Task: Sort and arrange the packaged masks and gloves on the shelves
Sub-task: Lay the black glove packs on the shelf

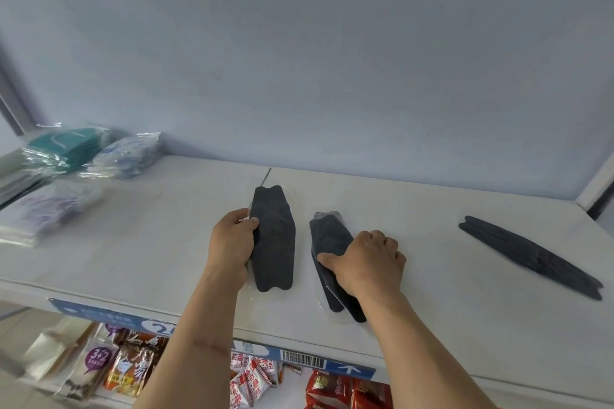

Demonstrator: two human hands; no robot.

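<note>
On the white shelf (133, 242) my left hand (231, 242) grips the left edge of a black mask in a clear packet (274, 239), lying lengthwise near the middle. Just right of it my right hand (368, 259) holds a second pack of black masks (327, 239), thumb on top, fingers curled over its right side. A third black mask pack (531, 256) lies alone at the right of the shelf, apart from both hands.
Stacks of packaged masks sit at the far left: teal (71, 146), blue-white (128, 156) and pale lilac (46, 209). The shelf's back wall (299, 76) is bare. Below the front edge with price labels (312, 360), snack packets (133, 365) fill the lower shelf.
</note>
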